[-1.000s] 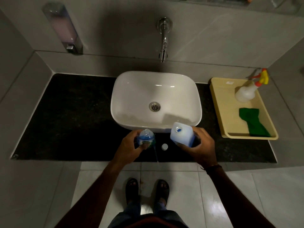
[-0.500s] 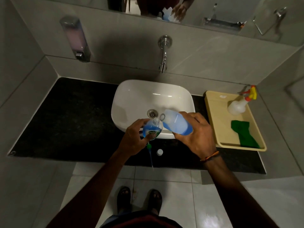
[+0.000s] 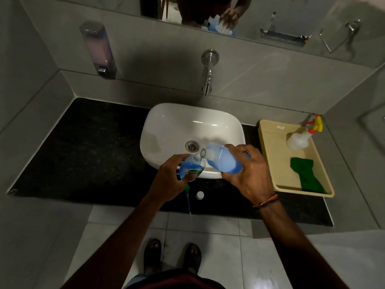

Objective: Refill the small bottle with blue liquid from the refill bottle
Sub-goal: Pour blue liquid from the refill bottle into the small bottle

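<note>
My left hand (image 3: 169,180) grips the small clear bottle (image 3: 191,166), partly filled with blue liquid, green label facing me, its mouth open at the top. My right hand (image 3: 249,174) holds the larger refill bottle (image 3: 224,161) tipped to the left, its spout right beside the small bottle's mouth. Both bottles hang over the front rim of the white sink (image 3: 177,126). On the black counter below lie a small white cap (image 3: 200,195) and the green pump head with its long tube (image 3: 188,199).
The wall tap (image 3: 208,74) juts over the sink. A beige tray (image 3: 268,155) at the right holds a spray bottle (image 3: 300,136) and a green cloth (image 3: 305,176). A soap dispenser (image 3: 98,49) hangs on the wall at the left. Black counter (image 3: 83,147) spreads to the left.
Both hands lifted the bottles from counter level to above the sink's front rim. The refill bottle went from upright to tipped left, its spout now at the small bottle's mouth.
</note>
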{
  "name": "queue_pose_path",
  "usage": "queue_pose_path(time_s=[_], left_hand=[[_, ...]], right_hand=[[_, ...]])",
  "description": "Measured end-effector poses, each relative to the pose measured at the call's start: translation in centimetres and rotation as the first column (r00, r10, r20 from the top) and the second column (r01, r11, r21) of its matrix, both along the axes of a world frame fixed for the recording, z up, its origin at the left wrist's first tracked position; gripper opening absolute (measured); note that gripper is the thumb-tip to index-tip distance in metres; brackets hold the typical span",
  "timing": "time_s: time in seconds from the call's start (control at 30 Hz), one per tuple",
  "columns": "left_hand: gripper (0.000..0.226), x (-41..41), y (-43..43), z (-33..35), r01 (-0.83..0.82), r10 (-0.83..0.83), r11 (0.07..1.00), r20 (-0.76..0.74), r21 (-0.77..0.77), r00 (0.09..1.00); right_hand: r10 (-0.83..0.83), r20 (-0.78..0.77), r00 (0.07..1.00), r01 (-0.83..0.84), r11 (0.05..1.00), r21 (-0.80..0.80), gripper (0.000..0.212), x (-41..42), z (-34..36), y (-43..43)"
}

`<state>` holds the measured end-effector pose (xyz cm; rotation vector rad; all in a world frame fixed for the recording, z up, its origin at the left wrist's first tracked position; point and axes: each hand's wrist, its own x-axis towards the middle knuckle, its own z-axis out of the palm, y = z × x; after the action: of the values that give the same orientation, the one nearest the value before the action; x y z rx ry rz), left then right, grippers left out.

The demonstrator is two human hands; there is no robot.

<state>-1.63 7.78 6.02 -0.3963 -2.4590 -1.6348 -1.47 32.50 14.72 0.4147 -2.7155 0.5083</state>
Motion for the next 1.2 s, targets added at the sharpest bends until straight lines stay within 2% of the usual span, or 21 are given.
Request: queue_pose_path(time_s=[0.33, 0.53, 1.2], left_hand=[[0.059, -0.4, 0.4, 0.0, -0.007, 0.007, 1.000, -0.004, -0.031, 1.000], [0.057, -0.4, 0.6, 0.1, -0.016, 0.015, 0.999, -0.010, -0.042, 1.000], [0.062, -0.3, 0.4, 1.2, -0.044, 0.044, 0.999, 0.022, -0.028, 0.999]], right_hand=[[-0.009, 0.008, 1.000, 0.008, 0.995, 0.104, 0.082, -0.7, 0.4, 0.7], [0.021, -0.041, 0.999, -0.014, 0.988, 0.152, 0.082, -1.0, 1.2, 0.7], [0.057, -0.071, 0.996, -0.044, 0.983, 0.180, 0.085, -1.1, 2.8, -0.4]])
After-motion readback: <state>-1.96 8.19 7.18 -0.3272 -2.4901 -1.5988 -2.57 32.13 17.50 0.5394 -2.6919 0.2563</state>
